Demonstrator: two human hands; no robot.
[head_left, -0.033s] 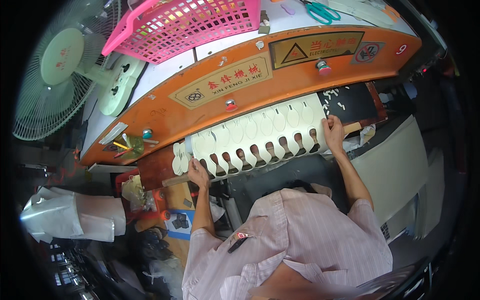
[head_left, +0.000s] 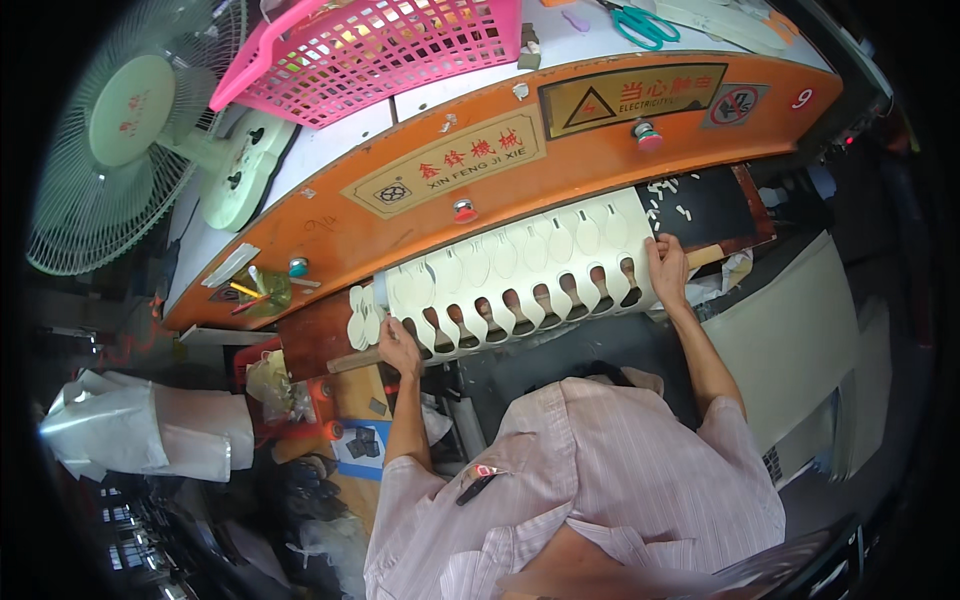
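A cream-white sheet (head_left: 522, 278) lies across the bed under the orange machine front. Insole-shaped outlines mark its far half, and a row of matching holes runs along its near edge. My left hand (head_left: 400, 346) pinches the sheet's near left corner. At the right edge, my right hand (head_left: 667, 268) grips the sheet between thumb and fingers. Several loose cut insole pieces (head_left: 361, 318) lie beside the left end, close to my left hand. Small white scraps (head_left: 664, 190) are scattered on a black surface past the sheet's far right corner.
The orange machine front (head_left: 330, 235) arches over the bed, carrying round push buttons (head_left: 648, 134). A pink basket (head_left: 380, 60), a green fan (head_left: 130, 115) and teal scissors (head_left: 645, 28) are on the white top. Large pale sheets (head_left: 785, 330) hang at the right; a wrapped silvery bundle (head_left: 150, 430) is left.
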